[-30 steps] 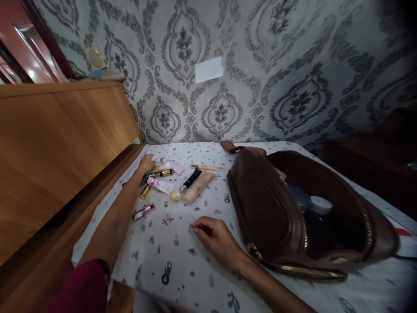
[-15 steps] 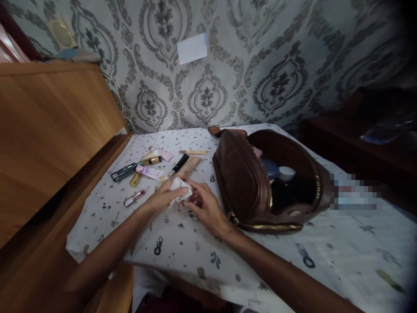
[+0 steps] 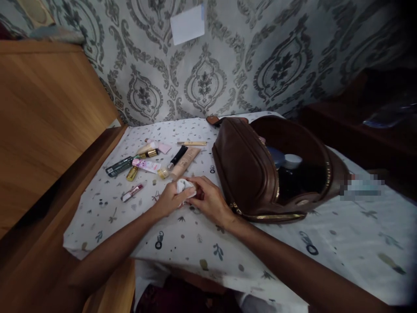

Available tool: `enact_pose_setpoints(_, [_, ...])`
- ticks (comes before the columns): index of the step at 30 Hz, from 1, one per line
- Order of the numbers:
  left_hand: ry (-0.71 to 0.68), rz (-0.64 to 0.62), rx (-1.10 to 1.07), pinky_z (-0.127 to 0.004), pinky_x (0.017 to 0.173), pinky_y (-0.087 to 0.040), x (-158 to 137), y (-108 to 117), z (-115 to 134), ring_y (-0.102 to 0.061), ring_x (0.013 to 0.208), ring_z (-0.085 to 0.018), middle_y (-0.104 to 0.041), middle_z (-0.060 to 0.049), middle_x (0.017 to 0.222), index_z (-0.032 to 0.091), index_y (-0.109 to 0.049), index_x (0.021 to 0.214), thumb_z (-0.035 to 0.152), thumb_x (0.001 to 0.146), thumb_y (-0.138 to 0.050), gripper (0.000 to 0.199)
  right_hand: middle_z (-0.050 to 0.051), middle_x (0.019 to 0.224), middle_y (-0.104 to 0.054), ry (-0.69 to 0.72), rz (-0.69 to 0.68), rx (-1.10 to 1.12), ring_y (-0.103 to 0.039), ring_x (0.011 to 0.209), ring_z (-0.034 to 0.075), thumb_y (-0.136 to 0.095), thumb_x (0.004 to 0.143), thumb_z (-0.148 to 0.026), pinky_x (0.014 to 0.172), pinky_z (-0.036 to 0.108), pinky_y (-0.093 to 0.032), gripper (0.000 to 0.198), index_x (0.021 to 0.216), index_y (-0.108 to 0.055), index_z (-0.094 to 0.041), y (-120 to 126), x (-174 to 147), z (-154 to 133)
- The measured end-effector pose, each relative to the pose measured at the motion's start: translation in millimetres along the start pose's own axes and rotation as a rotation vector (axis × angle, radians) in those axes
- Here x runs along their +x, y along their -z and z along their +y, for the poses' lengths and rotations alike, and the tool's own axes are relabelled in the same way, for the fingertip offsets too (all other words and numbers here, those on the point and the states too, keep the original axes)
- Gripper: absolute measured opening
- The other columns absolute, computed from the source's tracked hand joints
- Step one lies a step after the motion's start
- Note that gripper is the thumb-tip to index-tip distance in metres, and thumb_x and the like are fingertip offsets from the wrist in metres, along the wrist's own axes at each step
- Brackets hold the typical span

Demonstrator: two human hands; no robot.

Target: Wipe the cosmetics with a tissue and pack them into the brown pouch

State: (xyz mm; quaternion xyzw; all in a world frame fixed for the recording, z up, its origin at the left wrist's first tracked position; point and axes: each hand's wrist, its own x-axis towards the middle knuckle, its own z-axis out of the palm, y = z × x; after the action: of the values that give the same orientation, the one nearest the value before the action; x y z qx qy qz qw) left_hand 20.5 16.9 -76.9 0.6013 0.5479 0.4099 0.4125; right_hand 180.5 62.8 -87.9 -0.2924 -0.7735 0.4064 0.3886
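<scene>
My left hand (image 3: 167, 200) is closed around a crumpled white tissue (image 3: 183, 186), its thumb pressed on top. Against it, my right hand (image 3: 210, 201) has its fingers curled in; whatever small thing they hold is hidden by the tissue and fingers. Both hands meet just above the patterned cloth. Just beyond them lie a beige tube (image 3: 186, 162), a black tube (image 3: 178, 157) and a small gold-capped item (image 3: 163, 173). A lip gloss (image 3: 132, 192) rests left of my left hand.
An unzipped brown leather bag (image 3: 243, 169) stands right of my hands, with a white-lidded jar (image 3: 292, 161) inside. Several cosmetics, including a dark bottle (image 3: 119, 167) and a pink tube (image 3: 147, 165), lie at the back left. A wooden panel (image 3: 48, 117) borders the left side.
The camera view has tilted slightly downward. My hands have drawn closer together around the tissue, and less of it shows.
</scene>
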Motion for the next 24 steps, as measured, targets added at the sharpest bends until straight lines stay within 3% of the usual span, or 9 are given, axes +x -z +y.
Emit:
enact_pose_setpoints(4, [-0.022,0.087,0.071,-0.021,0.048,-0.038,-0.1,0.3,-1.5,-0.047,0.048,-0.009,-0.054,0.003,0.056,0.015,-0.059,0.08,0.056,0.094,-0.048,0.045,-0.001,0.086,-0.06,0.0,-0.001,0.013,-0.054,0.073,0.013,-0.074,0.07,-0.004,0.067,0.024,-0.045,0.04,0.105,-0.066,-0.021,-1.4,-1.2,1.3])
enact_pose_setpoints(9, [0.088,0.159,0.034,-0.022,0.04,-0.035,2.7,1.7,-7.1,-0.048,0.041,-0.011,-0.052,0.002,0.046,0.018,-0.054,0.066,0.066,0.091,-0.044,0.056,-0.001,0.081,-0.06,-0.045,-0.012,0.133,-0.054,0.07,0.014,-0.079,0.07,-0.018,0.062,0.024,-0.045,0.034,0.101,-0.065,-0.021,-4.5,-3.2,5.0])
enact_pose_setpoints(16, [0.096,0.29,-0.23,-0.019,0.036,-0.033,13.2,2.3,-17.5,-0.043,0.039,-0.007,-0.048,0.006,0.049,0.017,-0.052,0.066,0.065,0.076,-0.066,0.05,0.0,0.081,-0.062,-0.111,-0.082,0.292,-0.055,0.07,0.015,-0.08,0.072,-0.044,0.06,0.026,-0.045,0.037,0.098,-0.065,-0.021,-4.7,-1.8,-3.0])
enact_pose_setpoints(24, [0.125,0.237,-0.375,-0.018,0.03,-0.026,17.8,-1.7,-14.8,-0.043,0.033,-0.008,-0.048,0.006,0.049,0.018,-0.056,0.084,0.064,0.078,-0.066,0.047,-0.001,0.085,-0.066,-0.195,-0.086,0.481,-0.063,0.076,0.016,-0.085,0.064,-0.04,0.073,0.031,-0.053,0.049,0.102,-0.061,-0.021,-7.4,2.5,-2.1])
